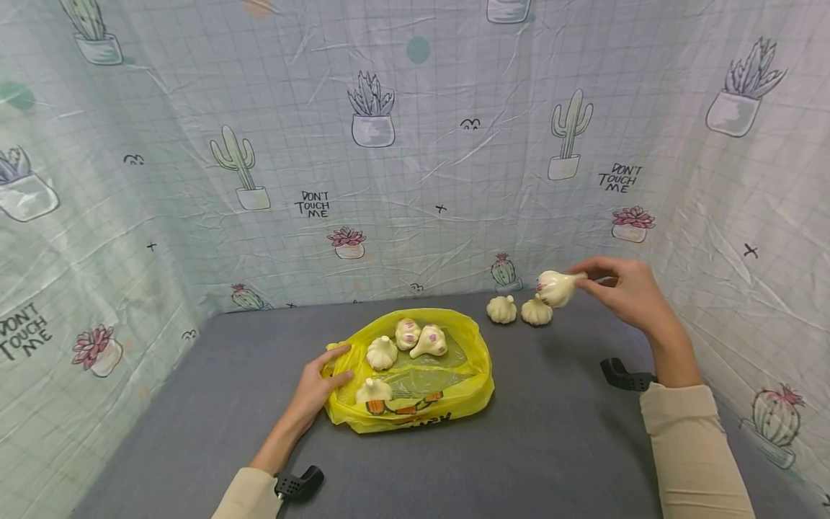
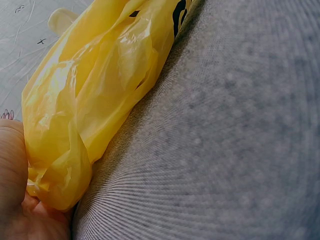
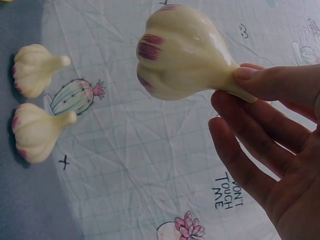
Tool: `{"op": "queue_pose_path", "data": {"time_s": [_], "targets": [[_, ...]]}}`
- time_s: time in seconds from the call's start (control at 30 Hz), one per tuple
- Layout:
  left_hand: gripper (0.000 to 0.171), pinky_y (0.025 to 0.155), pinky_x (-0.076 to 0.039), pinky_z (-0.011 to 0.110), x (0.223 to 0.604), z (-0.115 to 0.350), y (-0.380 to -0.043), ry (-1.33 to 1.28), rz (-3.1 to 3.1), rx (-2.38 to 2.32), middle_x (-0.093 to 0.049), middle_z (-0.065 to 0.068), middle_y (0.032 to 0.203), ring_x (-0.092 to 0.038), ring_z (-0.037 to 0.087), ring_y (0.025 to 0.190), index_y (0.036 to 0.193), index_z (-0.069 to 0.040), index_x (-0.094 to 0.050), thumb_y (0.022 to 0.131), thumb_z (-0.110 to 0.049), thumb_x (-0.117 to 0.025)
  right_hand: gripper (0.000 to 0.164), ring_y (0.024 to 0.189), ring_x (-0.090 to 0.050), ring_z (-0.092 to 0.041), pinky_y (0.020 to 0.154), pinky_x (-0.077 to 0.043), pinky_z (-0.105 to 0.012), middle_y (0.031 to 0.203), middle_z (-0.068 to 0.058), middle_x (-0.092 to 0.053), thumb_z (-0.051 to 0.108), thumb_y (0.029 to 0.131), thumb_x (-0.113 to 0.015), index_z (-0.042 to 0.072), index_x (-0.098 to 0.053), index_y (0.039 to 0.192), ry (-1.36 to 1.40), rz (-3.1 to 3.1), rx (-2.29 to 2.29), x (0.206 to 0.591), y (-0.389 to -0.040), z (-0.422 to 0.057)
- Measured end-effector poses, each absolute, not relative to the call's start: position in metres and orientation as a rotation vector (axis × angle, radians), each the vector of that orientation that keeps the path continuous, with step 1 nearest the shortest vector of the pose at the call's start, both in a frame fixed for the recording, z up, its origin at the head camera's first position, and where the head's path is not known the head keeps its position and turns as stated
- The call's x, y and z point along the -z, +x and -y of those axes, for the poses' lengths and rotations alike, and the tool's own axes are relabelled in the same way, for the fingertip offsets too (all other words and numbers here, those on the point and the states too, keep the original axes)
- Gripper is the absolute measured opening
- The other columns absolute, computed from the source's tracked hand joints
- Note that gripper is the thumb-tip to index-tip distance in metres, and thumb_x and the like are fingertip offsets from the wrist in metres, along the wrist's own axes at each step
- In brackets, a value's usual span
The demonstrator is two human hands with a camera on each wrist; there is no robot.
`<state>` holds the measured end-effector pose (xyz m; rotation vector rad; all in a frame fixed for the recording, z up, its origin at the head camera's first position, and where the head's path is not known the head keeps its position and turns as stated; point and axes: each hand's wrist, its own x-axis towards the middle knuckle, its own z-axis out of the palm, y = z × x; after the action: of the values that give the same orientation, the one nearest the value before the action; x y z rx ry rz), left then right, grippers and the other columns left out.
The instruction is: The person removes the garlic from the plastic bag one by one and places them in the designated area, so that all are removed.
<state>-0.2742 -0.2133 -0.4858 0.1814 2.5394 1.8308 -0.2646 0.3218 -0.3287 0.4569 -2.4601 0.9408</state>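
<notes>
My right hand (image 1: 619, 288) pinches a garlic bulb (image 3: 180, 55) by its stem between thumb and fingertips, holding it up in the air. The bulb is glossy cream with purple streaks, its stem end towards the hand. My left hand (image 1: 314, 386) holds the left edge of a yellow plastic bag (image 1: 480, 389), which lies spread open on the table. In the left wrist view the crumpled bag (image 2: 115, 75) sits against the thumb and palm. Inside the bag lie several garlic bulbs (image 1: 382, 353), three near the back left and one by the front rim.
Two more garlic bulbs, one at left (image 1: 501, 309) and one at right (image 1: 537, 311), stand on the grey table (image 1: 532, 447) near its back edge, behind the held one. A curtain (image 1: 415, 173) printed with cacti hangs around the back and sides.
</notes>
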Motion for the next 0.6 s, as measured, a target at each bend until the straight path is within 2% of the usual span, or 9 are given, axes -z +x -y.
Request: {"op": "queue_pose_path", "data": {"time_s": [0.6], "targets": [[0.059,0.121,-0.034,0.051,0.4862,0.2132,-0.2744,0.196,-2.535,-1.836,-0.042,0.014,0.163,-0.033,0.033,0.155,0.151,-0.010,-0.054,0.095,-0.011,-0.073,0.020,0.087,-0.053,0.019,0.073,-0.047,-0.004,0.109,-0.020,-0.076,0.013,0.098,-0.071,0.004,-0.077,0.116,0.450,2.472,-0.942,0.3295,-0.2659,-0.3225]]}}
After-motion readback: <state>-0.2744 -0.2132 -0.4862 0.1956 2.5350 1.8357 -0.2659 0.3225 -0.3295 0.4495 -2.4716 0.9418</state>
